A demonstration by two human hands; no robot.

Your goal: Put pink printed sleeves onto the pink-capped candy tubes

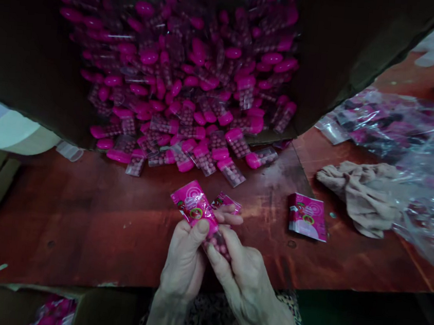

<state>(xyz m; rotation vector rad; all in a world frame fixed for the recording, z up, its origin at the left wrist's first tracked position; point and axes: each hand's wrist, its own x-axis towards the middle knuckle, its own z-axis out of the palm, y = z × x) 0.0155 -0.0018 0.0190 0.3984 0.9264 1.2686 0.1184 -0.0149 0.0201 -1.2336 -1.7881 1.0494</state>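
My left hand (184,265) pinches a pink printed plastic sleeve (191,201), its thumb lying across the lower part. In the fingers of my right hand (249,277) is a small clear candy container (222,246) filled with pink balls. The container's upper end meets the sleeve; whether it is inside cannot be made out. Just behind the right fingertips another pink sleeve (228,203) lies on the table, partly hidden. To the right sits a stack of the same sleeves (309,218). Ahead, many pink-capped candy containers (236,143) spill toward me.
A large cardboard box (345,47) on its side holds the pile. At right are a crumpled cloth (368,196) and a clear plastic bag (433,170). Below the reddish table's (79,220) front edge, a lower box (0,305) contains wrapped pink items (54,313).
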